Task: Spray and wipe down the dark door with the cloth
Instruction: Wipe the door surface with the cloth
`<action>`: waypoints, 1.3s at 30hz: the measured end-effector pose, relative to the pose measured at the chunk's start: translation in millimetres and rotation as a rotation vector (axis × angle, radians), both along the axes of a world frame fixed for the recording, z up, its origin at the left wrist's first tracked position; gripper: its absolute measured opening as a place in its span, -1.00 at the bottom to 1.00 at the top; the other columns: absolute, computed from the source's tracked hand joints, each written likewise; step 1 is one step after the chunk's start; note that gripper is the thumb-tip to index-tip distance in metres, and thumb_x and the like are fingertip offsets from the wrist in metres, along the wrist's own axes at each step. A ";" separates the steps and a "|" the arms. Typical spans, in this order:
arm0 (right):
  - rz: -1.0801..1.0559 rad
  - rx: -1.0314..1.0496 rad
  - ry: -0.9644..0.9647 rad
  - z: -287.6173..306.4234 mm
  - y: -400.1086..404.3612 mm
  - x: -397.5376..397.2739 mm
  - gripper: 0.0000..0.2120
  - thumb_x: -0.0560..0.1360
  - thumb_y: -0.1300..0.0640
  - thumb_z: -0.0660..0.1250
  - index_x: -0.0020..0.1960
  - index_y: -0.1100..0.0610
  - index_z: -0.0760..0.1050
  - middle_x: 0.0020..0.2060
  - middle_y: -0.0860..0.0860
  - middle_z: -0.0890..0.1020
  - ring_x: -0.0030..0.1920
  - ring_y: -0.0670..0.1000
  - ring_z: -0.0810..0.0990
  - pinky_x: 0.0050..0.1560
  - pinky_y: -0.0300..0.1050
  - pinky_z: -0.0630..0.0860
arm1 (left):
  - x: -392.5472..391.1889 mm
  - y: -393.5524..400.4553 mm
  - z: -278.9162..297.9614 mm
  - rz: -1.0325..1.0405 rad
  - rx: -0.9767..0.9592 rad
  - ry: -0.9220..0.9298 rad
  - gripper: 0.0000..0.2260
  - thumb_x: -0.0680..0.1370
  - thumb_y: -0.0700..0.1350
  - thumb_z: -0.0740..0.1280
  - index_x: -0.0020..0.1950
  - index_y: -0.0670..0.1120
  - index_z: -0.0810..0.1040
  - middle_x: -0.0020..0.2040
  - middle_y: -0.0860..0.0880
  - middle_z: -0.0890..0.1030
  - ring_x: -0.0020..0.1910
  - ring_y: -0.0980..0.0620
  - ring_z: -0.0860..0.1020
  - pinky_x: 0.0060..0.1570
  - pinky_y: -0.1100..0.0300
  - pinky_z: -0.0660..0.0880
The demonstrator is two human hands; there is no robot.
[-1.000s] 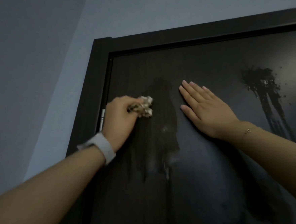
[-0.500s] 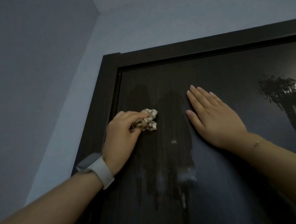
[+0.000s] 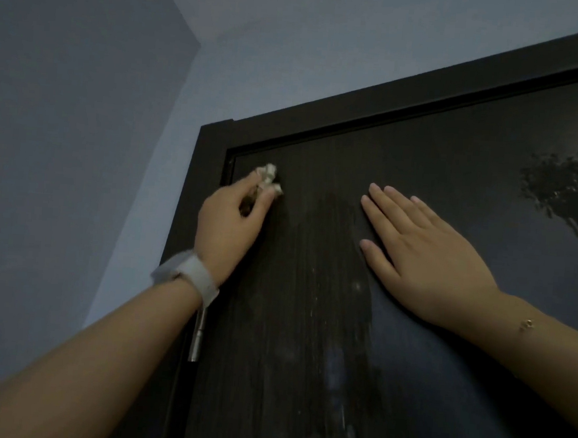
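1. Dark brown wood-grain door fills the centre and right of the head view, seen from below, its top left corner high up beside the hinge side.
2. A small crumpled pale beige cloth sits against the door panel just below that top left corner, close to the inner edge of the frame.
3. The left hand pinches the cloth between curled fingers and thumb, the wad poking out above the fingertips and pressed to the door.
4. The right hand lies flat on the door to the right of the cloth, fingers straight and close together, palm against the panel, holding nothing.
6. Between the two hands a darker damp streak runs down the panel, with pale smears and flecks lower down.
7. A splattered wet patch with drips glistens on the door's upper right, well apart from the cloth.
8. A white watch strap wraps the left wrist; a thin gold bracelet circles the right wrist.
9. A black door frame borders the panel at the top and left, and a silver metal hinge shows on the left edge below the left wrist.
10. A blue-grey painted wall surrounds the frame on the left and above.
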State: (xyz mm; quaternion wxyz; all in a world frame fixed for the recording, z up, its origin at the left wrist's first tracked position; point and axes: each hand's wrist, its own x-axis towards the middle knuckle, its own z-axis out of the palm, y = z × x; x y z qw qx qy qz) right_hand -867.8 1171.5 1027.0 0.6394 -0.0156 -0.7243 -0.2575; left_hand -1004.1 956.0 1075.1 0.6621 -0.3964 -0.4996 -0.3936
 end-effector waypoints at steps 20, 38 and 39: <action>0.169 -0.078 -0.090 -2.3 -1.3 15.2 -0.35 0.63 -0.25 -0.02 0.59 0.06 -0.03 0.58 -0.07 -0.03 0.56 -0.13 -0.11 0.49 -0.26 -0.21 | 29.9 47.2 -27.1 -0.155 -0.131 0.089 -0.70 0.51 -0.20 0.45 0.24 -0.08 0.62 0.21 0.05 0.63 0.22 0.26 0.54 0.34 0.31 0.39; 0.262 -0.127 -0.278 -3.3 8.7 40.3 -0.25 0.55 -0.19 0.24 0.59 0.02 -0.02 0.57 -0.18 -0.09 0.51 -0.25 -0.15 0.46 -0.36 -0.23 | 59.0 77.4 38.7 0.032 -0.104 0.116 -0.71 0.54 -0.07 0.43 0.26 0.00 0.62 0.18 0.05 0.66 0.18 0.13 0.59 0.25 0.35 0.39; 0.293 -0.151 -0.304 -5.0 10.8 44.2 -0.23 0.52 -0.16 0.30 0.58 0.02 0.00 0.57 -0.19 -0.11 0.51 -0.25 -0.15 0.47 -0.37 -0.20 | 57.7 79.5 17.4 -0.005 -0.115 0.156 -0.72 0.52 -0.10 0.45 0.24 0.00 0.64 0.18 0.05 0.66 0.18 0.14 0.59 0.27 0.32 0.41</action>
